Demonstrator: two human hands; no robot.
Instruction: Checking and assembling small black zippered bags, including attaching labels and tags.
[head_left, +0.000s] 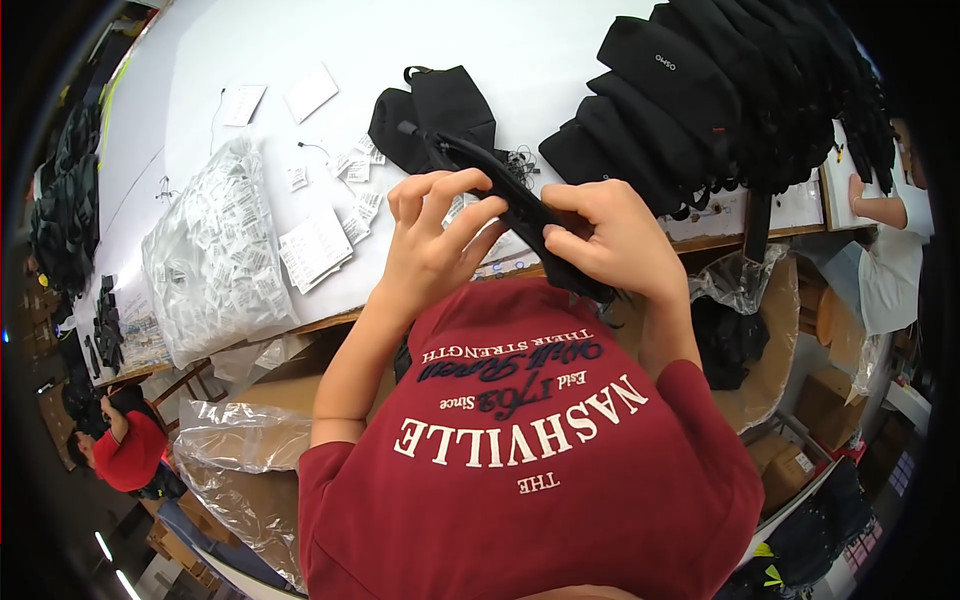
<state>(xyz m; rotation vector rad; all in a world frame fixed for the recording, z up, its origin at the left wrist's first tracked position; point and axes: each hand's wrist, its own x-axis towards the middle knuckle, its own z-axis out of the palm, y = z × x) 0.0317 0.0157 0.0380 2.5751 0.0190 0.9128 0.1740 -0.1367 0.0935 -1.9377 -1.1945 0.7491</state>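
Observation:
A black fabric pouch is held tilted in front of my chest, its long edge running from upper left to lower right. My left hand pinches its left edge with the fingertips. On the other side, my right hand grips the pouch between thumb and curled fingers. Just beyond it, more black fabric bags lie on the white table. A small tangle of dark cords rests beside them. What is inside the pouch cannot be made out.
Many black bags are piled at the right. A clear plastic bag of white labels stands left, near white cards and loose labels. Plastic-lined cartons sit below the table edge. Other people are at both sides.

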